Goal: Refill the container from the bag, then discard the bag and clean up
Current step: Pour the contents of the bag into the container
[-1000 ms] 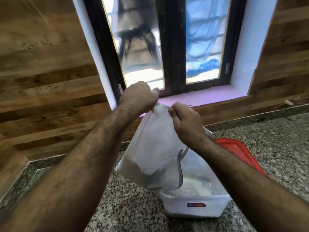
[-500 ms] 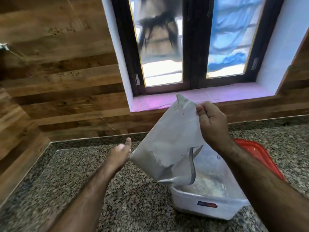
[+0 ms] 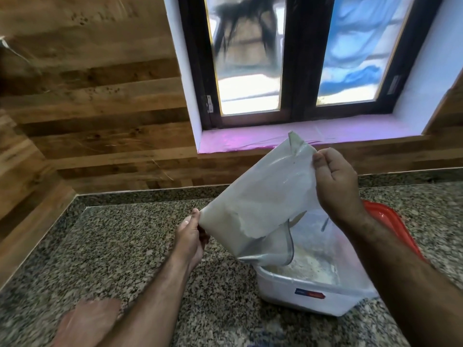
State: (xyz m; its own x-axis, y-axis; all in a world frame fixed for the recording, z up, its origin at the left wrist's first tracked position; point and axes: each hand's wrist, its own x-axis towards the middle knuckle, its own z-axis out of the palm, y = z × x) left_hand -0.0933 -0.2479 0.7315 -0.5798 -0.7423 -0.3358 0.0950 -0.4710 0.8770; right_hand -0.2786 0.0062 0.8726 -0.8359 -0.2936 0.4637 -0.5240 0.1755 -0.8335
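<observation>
A clear plastic bag (image 3: 260, 196) with white powder in it hangs tilted, its open mouth pointing down into a white rectangular container (image 3: 305, 294). Powder lies in the container's bottom. My right hand (image 3: 335, 184) pinches the bag's raised upper edge. My left hand (image 3: 190, 236) grips the bag's lower left corner, where most of the powder sits. A red lid (image 3: 390, 221) lies behind the container, partly hidden by my right forearm.
Everything rests on a speckled granite counter (image 3: 125, 246) bounded by wood-panel walls (image 3: 100, 108) at the back and left. A dark-framed window (image 3: 298, 58) with a pink sill sits above. A bare foot (image 3: 87, 321) shows at the bottom left.
My left hand let go of the bag's top, dropped down and took hold of its lower left corner. The right hand kept its grip at the top. The view shifted left.
</observation>
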